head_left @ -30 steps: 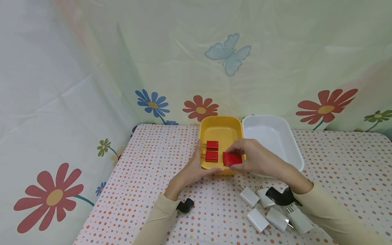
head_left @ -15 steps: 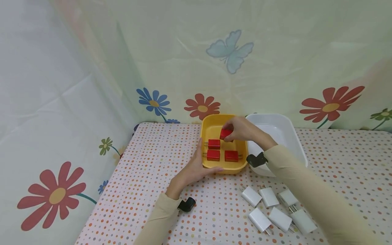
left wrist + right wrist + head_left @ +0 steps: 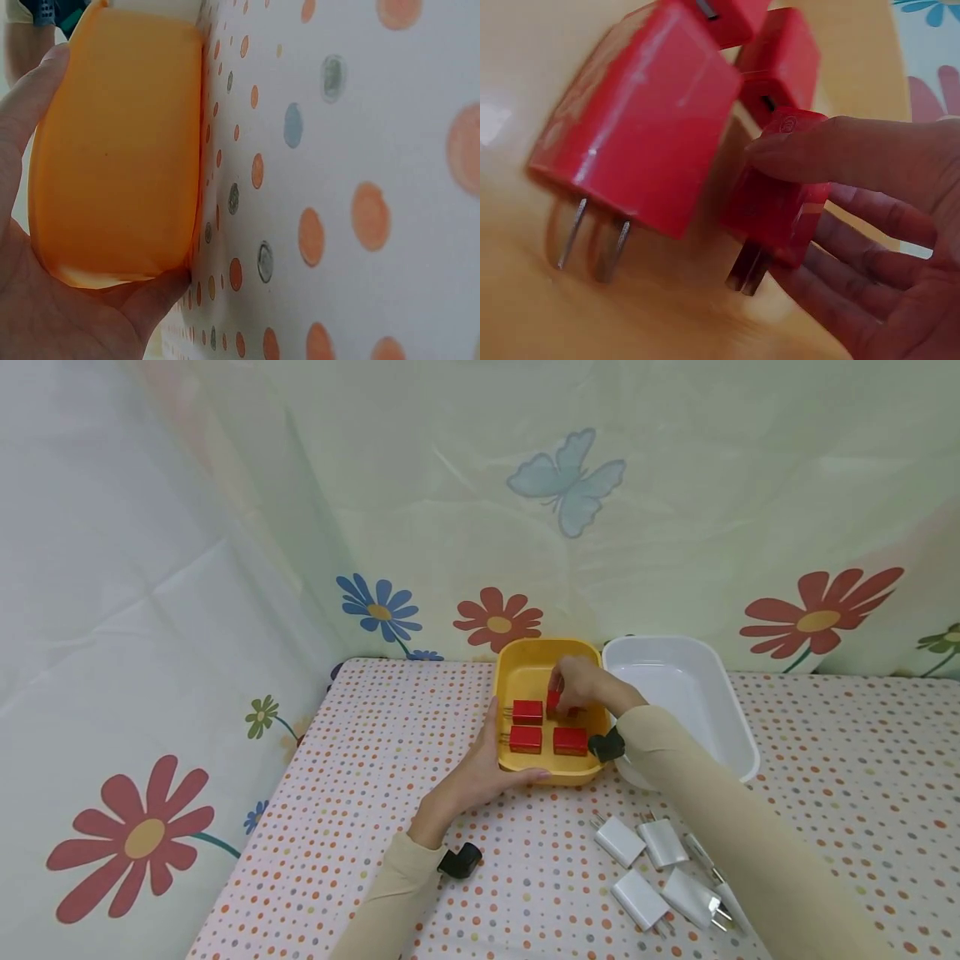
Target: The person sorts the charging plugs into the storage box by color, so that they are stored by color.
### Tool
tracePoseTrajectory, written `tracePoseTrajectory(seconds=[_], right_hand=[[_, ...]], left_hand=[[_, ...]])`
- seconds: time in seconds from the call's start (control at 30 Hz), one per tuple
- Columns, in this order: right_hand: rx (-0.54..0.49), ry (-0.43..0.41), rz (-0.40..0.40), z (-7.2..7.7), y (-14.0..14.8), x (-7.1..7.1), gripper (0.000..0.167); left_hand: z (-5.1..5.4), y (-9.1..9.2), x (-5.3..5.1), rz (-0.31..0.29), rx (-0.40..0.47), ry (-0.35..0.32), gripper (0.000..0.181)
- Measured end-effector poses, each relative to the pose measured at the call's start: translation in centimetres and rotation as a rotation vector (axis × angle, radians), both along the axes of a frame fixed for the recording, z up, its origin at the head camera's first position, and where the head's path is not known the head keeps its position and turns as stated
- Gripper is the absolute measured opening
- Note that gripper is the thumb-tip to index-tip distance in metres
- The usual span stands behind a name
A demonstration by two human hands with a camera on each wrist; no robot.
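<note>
With its prongs pointing down, a red USB wall charger (image 3: 776, 195) is pinched between the thumb and fingers of my right hand (image 3: 581, 683), inside the yellow tray (image 3: 517, 651). The right wrist view shows a big red charger (image 3: 641, 120) close beside it, with more red chargers behind. In the head view, two red chargers (image 3: 527, 712) lie along the tray's left side and one more (image 3: 570, 742) at its near right. My left hand (image 3: 476, 772) grips the tray's near left corner, thumb along the near side; the left wrist view shows it around the orange-looking wall (image 3: 120, 150).
A white tray (image 3: 720, 693) stands against the yellow one on its right. Several white chargers (image 3: 639, 900) lie on the dotted tablecloth (image 3: 525, 860) in front, some partly behind my right sleeve. A printed curtain (image 3: 420, 510) rises at the table's back edge.
My right hand let go of one red charger at the tray's near right, then brought another in over the back; that one is now lower in the tray. My left hand stays at the corner.
</note>
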State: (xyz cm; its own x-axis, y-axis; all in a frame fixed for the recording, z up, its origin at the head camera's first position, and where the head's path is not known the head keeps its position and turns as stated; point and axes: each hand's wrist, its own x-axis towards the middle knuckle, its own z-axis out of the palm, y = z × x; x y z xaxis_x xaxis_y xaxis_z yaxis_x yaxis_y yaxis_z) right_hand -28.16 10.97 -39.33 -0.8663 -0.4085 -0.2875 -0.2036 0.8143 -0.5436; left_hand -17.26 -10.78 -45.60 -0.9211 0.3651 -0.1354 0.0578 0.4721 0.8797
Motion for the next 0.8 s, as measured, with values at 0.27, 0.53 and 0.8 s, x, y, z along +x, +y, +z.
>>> tracePoseTrajectory(seconds=[0.27,0.53,0.8], right_hand=[[0.029,-0.026,-0.031,-0.65,-0.17,-0.02,0.028],[0.108,-0.03,-0.029,-0.6,-0.41,0.16,0.03],[0.112,-0.029,-0.029,-0.5,-0.45,0.32,0.029]], left_hand=[[-0.01,0.13,-0.08,0.001,-0.002,0.007,0.129],[-0.13,0.28,-0.18,0.005,0.003,0.014,0.129],[-0.38,0.12,-0.23,-0.002,0.005,0.033,0.132]])
